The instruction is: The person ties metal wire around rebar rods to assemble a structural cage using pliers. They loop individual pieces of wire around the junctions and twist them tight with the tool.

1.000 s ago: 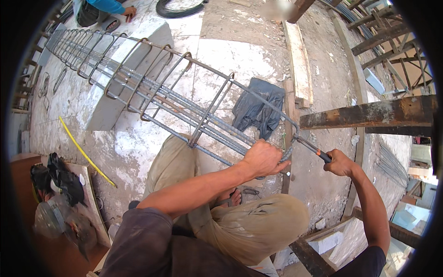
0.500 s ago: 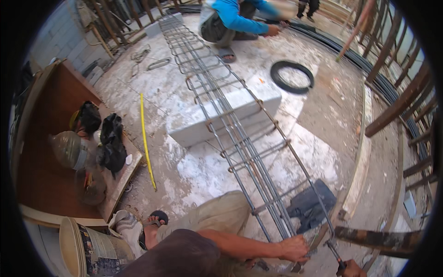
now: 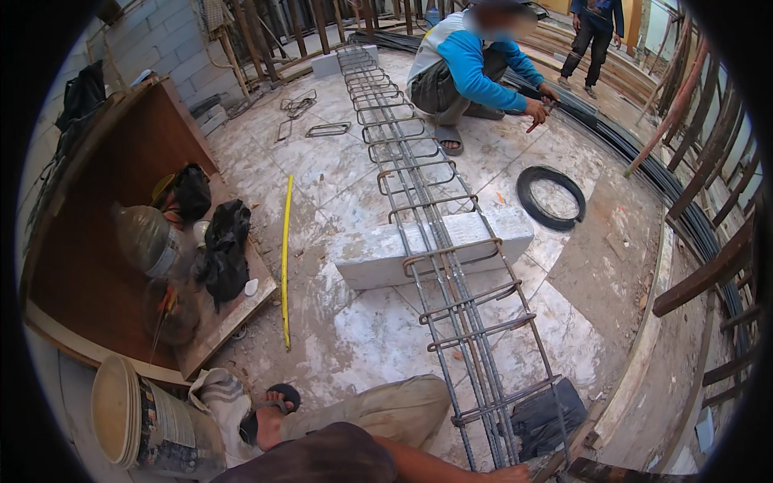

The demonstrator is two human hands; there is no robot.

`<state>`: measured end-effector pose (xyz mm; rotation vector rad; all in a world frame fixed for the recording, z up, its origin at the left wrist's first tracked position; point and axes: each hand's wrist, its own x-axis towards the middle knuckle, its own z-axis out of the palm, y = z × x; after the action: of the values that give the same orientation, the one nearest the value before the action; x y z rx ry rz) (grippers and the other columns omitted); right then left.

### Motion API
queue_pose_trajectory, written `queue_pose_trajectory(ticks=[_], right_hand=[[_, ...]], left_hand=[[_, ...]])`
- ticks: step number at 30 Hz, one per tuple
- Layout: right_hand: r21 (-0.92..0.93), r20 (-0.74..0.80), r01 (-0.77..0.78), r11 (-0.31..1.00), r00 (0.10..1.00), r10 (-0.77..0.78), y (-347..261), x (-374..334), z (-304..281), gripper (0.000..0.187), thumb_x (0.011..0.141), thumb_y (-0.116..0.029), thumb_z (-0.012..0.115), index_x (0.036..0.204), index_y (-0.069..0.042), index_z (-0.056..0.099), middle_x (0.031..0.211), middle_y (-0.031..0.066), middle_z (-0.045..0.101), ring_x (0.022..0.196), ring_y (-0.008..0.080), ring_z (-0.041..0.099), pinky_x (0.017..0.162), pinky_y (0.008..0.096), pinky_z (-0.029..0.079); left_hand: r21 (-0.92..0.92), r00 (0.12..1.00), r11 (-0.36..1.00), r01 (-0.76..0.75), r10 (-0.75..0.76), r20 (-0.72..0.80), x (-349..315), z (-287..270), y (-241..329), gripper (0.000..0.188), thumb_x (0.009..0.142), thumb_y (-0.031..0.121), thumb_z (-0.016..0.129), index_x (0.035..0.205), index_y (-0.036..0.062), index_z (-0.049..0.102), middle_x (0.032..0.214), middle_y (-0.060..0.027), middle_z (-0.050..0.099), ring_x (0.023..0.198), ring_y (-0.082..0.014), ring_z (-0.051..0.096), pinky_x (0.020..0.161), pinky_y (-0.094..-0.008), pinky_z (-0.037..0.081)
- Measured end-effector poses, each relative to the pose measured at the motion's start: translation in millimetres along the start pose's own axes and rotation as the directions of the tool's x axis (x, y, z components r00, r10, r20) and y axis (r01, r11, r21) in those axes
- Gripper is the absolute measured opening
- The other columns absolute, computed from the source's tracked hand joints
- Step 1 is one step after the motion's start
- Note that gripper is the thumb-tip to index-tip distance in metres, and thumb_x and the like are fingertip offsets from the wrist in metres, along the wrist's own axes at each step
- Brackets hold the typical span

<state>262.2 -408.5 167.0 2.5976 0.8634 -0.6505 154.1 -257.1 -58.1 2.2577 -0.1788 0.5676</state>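
A long rebar cage (image 3: 465,302), with several straight bars and bent stirrups, runs from the lower edge away to the far end of the floor. My left hand (image 3: 510,474) is at its near end, knuckles rounded over the bars; the frame's lower edge cuts off most of the fingers. My right hand is out of view. A white block (image 3: 372,268) props the cage up across its middle. Beside the near stirrups lies a dark grey flat piece (image 3: 550,419).
A co-worker (image 3: 475,72) in blue sleeves squats right of the cage's far part; another person (image 3: 592,44) stands behind. A black wire coil (image 3: 551,198), a yellow strip (image 3: 287,262), loose stirrups (image 3: 328,129), a wooden box (image 3: 105,266) with bags and bottles, and a bucket (image 3: 161,419) surround me.
The view has tilted up and shifted, so the scene sits lower. My right hand, with a dark-handled tool, has left the frame; my left hand is now mostly cut off.
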Motion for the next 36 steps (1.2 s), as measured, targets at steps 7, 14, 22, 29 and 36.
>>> queue_pose_trajectory(ticks=[7,14,22,29,36], right_hand=[[-0.042,-0.035,-0.153,0.987,0.988,0.152,-10.1,3.8,33.9,0.033,0.101,-0.033,0.055,0.107,-0.003,0.068,0.092,0.0254,0.073,0.088,0.0455,0.072,0.077,0.056,0.057],[-0.025,-0.069,-0.207,0.978,0.976,0.205,-27.8,10.3,44.2,0.059,0.097,-0.059,0.06,0.099,-0.001,0.071,0.091,0.0259,0.074,0.087,0.0452,0.073,0.077,0.0565,0.056],[0.002,0.04,-0.194,0.981,0.98,0.194,-4.2,93.1,58.6,0.049,0.095,-0.049,0.067,0.094,0.0,0.074,0.093,0.0273,0.073,0.092,0.046,0.072,0.083,0.0541,0.056],[0.085,0.232,-0.232,0.969,0.95,0.207,49.8,61.3,61.9,0.045,0.095,-0.043,0.069,0.098,0.001,0.075,0.099,0.0286,0.073,0.098,0.0456,0.07,0.089,0.0526,0.055],[0.175,0.405,-0.173,0.969,0.91,0.089,43.0,59.7,47.9,0.043,0.093,-0.037,0.073,0.099,0.005,0.073,0.097,0.0298,0.073,0.097,0.0467,0.07,0.091,0.0503,0.054]], left_hand=[[-0.016,0.983,1.0,0.005,-0.002,0.184,2.2,-5.1,-4.3,0.048,0.09,0.049,0.062,0.069,0.0066,0.069,0.064,-0.016,0.065,0.059,-0.0375,0.065,0.058,-0.0489,0.051],[0.016,0.974,1.0,0.01,-0.013,0.225,-7.5,-37.2,-5.3,0.048,0.091,0.046,0.062,0.07,0.0042,0.07,0.066,-0.0173,0.067,0.063,-0.0372,0.068,0.062,-0.0472,0.052],[0.039,0.944,0.999,0.037,-0.048,0.328,12.4,-67.3,-3.8,0.05,0.098,0.049,0.058,0.082,0.0031,0.071,0.077,-0.0156,0.073,0.073,-0.033,0.071,0.074,-0.0431,0.05],[0.113,0.954,0.992,-0.063,0.026,0.298,18.1,-53.0,12.5,0.051,0.099,0.052,0.06,0.079,0.0058,0.071,0.076,-0.012,0.072,0.07,-0.0274,0.071,0.072,-0.0387,0.049],[0.092,0.953,0.994,-0.053,0.023,0.302,3.5,-59.3,6.1,0.048,0.098,0.05,0.062,0.077,0.0071,0.071,0.073,-0.0099,0.07,0.069,-0.0256,0.069,0.069,-0.0373,0.047]])
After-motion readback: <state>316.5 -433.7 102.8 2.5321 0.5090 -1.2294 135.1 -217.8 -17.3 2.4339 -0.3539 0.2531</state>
